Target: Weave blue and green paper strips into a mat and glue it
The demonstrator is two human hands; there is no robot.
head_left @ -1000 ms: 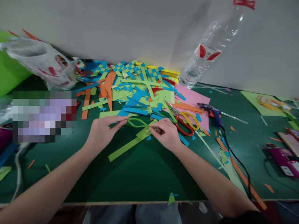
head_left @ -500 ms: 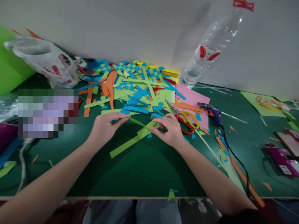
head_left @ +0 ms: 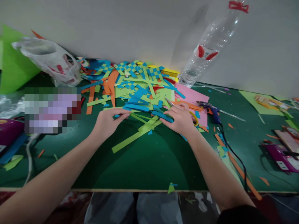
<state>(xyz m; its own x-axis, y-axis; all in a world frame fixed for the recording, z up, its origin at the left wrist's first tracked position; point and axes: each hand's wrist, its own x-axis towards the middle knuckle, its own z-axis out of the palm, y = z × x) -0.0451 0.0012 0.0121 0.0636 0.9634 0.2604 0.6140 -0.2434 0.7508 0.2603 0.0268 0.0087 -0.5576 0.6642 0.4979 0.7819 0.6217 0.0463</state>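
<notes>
My left hand (head_left: 111,123) is closed in a pinch, thumb against forefinger, on the end of thin light-green paper strips (head_left: 140,118). These run right to a wider light-green strip (head_left: 129,141) lying slantwise on the table. My right hand (head_left: 181,119) lies over the scissors (head_left: 193,118), thumb spread away from the fingers. The blades point up and left past the fingers; part of the yellow handle shows at right, and the red handle is covered. Blue paper strips (head_left: 163,115) lie at the right thumb; the undersides of the fingers are hidden.
Woven blue-and-green paper pieces (head_left: 130,67) and loose strips pile up along the wall. A tilted clear bottle (head_left: 201,59), pink paper (head_left: 193,93) and a blue glue gun (head_left: 213,113) with its cord are at right. A plastic bag (head_left: 56,65) stands at left.
My right hand has left the green strips and moved right and slightly up, over the scissors. Blue strips beneath it are uncovered. My left hand keeps its pinch.
</notes>
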